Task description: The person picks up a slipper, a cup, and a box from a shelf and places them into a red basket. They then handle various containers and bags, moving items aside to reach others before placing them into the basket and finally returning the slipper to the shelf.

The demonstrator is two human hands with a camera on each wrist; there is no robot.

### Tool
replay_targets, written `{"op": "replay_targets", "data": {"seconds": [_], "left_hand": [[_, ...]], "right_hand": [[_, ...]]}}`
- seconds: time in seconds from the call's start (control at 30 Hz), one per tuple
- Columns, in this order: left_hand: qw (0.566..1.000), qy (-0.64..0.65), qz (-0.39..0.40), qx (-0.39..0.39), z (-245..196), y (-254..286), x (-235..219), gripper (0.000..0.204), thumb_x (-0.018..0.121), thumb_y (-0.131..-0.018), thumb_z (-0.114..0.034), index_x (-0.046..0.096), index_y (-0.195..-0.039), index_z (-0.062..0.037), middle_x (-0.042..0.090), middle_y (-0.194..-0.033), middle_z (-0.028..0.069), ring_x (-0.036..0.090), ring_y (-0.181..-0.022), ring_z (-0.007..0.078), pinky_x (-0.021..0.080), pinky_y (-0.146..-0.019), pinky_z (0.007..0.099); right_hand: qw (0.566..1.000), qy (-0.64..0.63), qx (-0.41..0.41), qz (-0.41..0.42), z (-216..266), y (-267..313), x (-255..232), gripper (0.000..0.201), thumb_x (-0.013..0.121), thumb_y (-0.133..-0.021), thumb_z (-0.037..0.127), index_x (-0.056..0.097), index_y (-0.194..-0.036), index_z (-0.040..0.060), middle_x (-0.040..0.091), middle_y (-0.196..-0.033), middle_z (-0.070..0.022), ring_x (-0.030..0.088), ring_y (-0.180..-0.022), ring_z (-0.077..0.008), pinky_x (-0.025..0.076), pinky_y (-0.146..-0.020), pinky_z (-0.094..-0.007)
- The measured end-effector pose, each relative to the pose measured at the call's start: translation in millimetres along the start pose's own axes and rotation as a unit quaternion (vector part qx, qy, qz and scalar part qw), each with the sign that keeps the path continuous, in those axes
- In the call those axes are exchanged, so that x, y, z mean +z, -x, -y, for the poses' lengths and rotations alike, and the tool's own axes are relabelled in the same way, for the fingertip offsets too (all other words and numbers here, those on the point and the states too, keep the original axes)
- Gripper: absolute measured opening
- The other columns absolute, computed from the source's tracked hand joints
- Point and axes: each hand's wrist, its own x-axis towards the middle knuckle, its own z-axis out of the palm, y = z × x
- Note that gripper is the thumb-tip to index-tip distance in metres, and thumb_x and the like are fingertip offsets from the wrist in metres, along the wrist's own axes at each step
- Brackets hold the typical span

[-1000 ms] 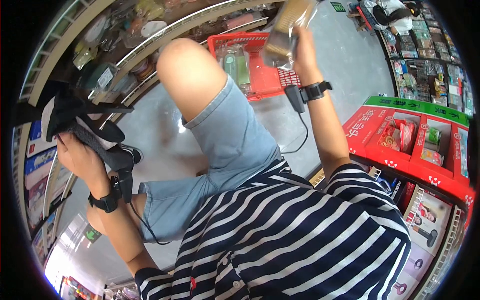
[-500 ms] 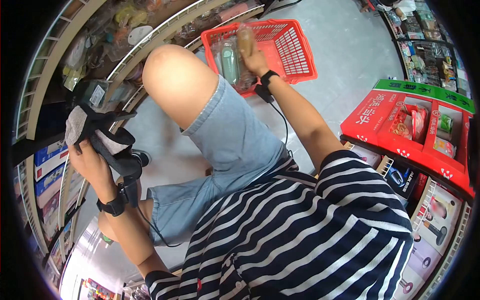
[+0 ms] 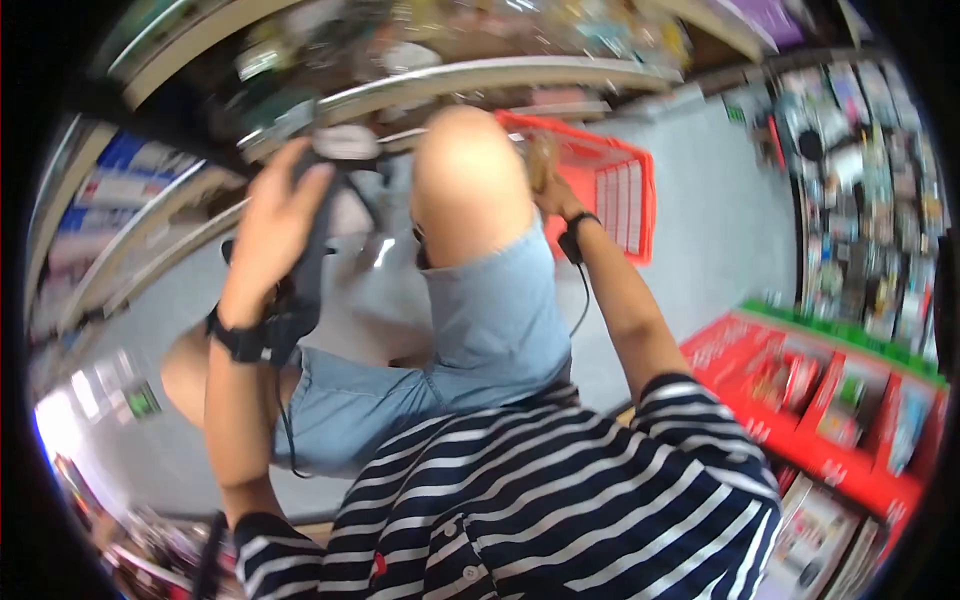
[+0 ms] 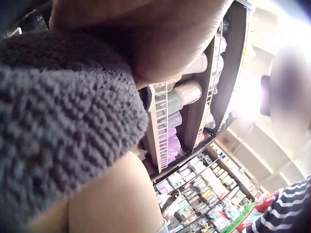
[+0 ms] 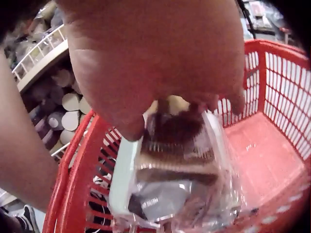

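Note:
In the head view my right hand (image 3: 558,194) reaches past the raised knee into a red shopping basket (image 3: 648,215) on the floor. Its fingers grip the top of a brown toothed item in clear plastic packaging (image 5: 177,162), as the right wrist view shows. Beside this packet lies a pale green case (image 5: 120,179), partly covered. My left hand (image 3: 270,235), beside the shelf, holds a dark grey fleecy item with black straps (image 4: 73,121). Its woolly surface fills much of the left wrist view; the fingers' far side is hidden.
Shelves with wire rails (image 3: 490,75) carry packaged goods just ahead of the knees. Boxes (image 3: 120,200) stack at the left. A red display stand (image 3: 800,435) with a green top edge stands at the right, near a wall of small goods (image 3: 865,190).
My right hand has come down from above the basket into it with the packet. The left hand has shifted with the fleecy item nearer the shelf, and the head view has turned.

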Motion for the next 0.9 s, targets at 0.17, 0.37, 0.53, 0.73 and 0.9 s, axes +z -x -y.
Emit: {"op": "replay_targets", "data": {"seconds": [0.17, 0.37, 0.53, 0.73, 0.9], "left_hand": [[0.987, 0.143, 0.052, 0.054, -4, 1, -1, 0.039, 0.058, -0.09, -0.019, 0.051, -0.12, 0.0051, 0.061, -0.113, 0.023, 0.059, -0.106, 0.0328, 0.044, -0.091, 0.036], [0.998, 0.02, 0.035, 0.041, 10, 8, -7, 0.031, 0.058, -0.085, -0.019, 0.055, -0.109, 0.0011, 0.063, -0.091, 0.0247, 0.06, -0.086, 0.0422, 0.048, -0.076, 0.0483], [1.0, -0.019, 0.007, -0.009, 32, 5, -9, 0.023, 0.059, -0.079, -0.015, 0.061, -0.092, 0.0044, 0.064, -0.079, 0.0245, 0.063, -0.077, 0.0421, 0.05, -0.071, 0.0492], [0.998, -0.047, 0.006, -0.031, 46, 6, -24, 0.021, 0.061, -0.074, -0.015, 0.066, -0.077, 0.0058, 0.065, -0.077, 0.0241, 0.065, -0.076, 0.0408, 0.051, -0.071, 0.0467], [0.99, -0.014, 0.044, -0.137, 62, -6, -31, 0.024, 0.055, -0.081, -0.013, 0.065, -0.089, 0.0077, 0.064, -0.09, 0.0282, 0.063, -0.089, 0.0419, 0.05, -0.079, 0.0468]], "right_hand": [[0.977, 0.148, -0.148, -0.044, 27, -23, -61, 0.045, 0.048, -0.09, 0.03, 0.047, -0.128, 0.0054, 0.062, -0.103, -0.0289, 0.062, -0.096, -0.0421, 0.049, -0.083, -0.0481], [0.904, 0.027, -0.346, -0.251, 305, 97, -207, 0.022, 0.06, -0.086, 0.016, 0.063, -0.102, 0.0013, 0.067, -0.082, -0.0178, 0.065, -0.072, -0.0295, 0.051, -0.066, -0.0349], [0.885, 0.044, -0.45, -0.113, 435, 141, -208, 0.028, 0.061, -0.088, 0.022, 0.063, -0.108, 0.0023, 0.068, -0.084, -0.0166, 0.066, -0.074, -0.0284, 0.051, -0.066, -0.0369], [0.831, 0.356, -0.42, -0.079, 495, 75, -140, 0.06, 0.056, -0.087, 0.045, 0.047, -0.13, 0.0041, 0.065, -0.095, -0.026, 0.062, -0.091, -0.0432, 0.049, -0.079, -0.0482], [0.863, 0.225, -0.44, -0.108, 477, 37, -125, 0.064, 0.057, -0.085, 0.038, 0.04, -0.137, 0.0036, 0.062, -0.105, -0.0307, 0.06, -0.101, -0.0438, 0.048, -0.085, -0.0479]]}}
